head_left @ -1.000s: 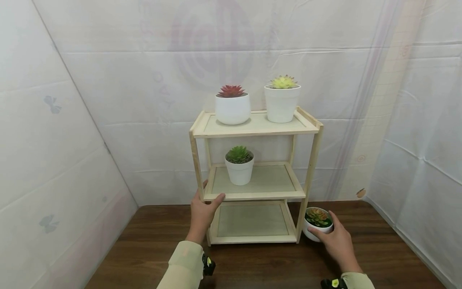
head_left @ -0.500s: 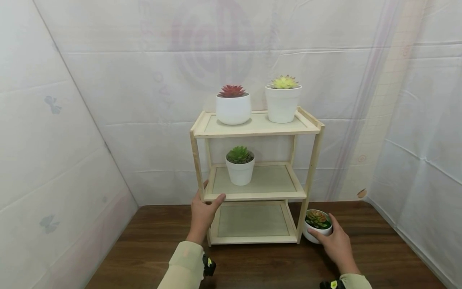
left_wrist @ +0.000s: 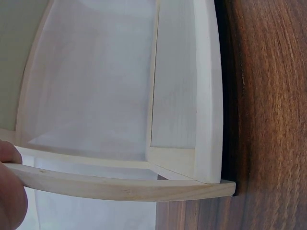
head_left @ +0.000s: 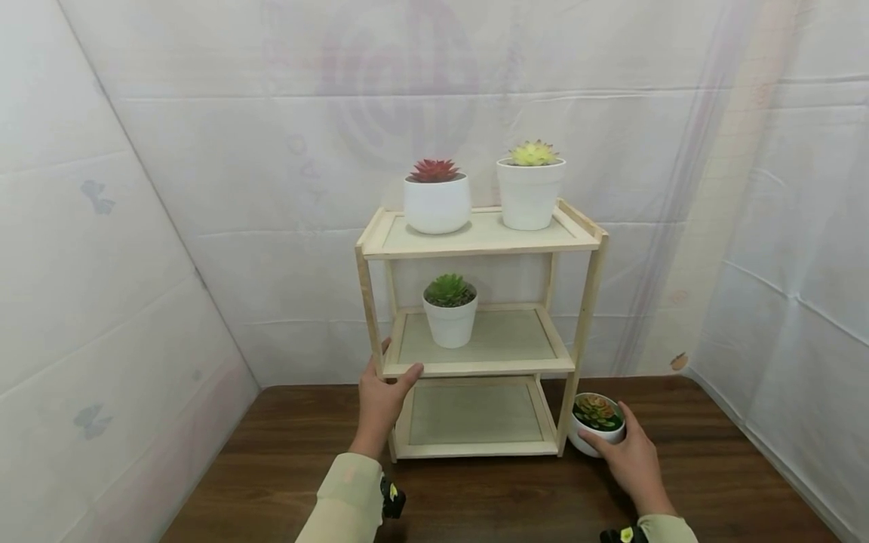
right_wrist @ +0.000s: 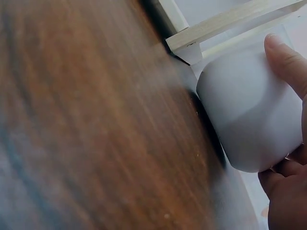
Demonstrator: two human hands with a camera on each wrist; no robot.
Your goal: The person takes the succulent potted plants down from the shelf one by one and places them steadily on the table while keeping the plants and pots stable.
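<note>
A three-tier pale wooden shelf [head_left: 478,371] stands on the table. My left hand [head_left: 382,400] grips its front left post at the middle tier, thumb on the front rail; the thumb and post [left_wrist: 129,188] show in the left wrist view. Beside the shelf's right front leg, my right hand [head_left: 634,456] holds a round white pot [head_left: 589,445] with an orange-green succulent [head_left: 597,412]. In the right wrist view, thumb and fingers wrap the sides of that pot [right_wrist: 254,110]. Whether its base touches the table, I cannot tell.
On the top tier stand a red succulent [head_left: 437,197] and a yellow one [head_left: 532,188], both in white pots. A green succulent [head_left: 451,313] in a white pot sits left of centre on the middle tier. White sheeting [head_left: 285,188] surrounds the brown wooden table [head_left: 502,501].
The pot in my right hand has moved very slightly lower and tilted a little. My left hand keeps its grip on the shelf, which stays in place.
</note>
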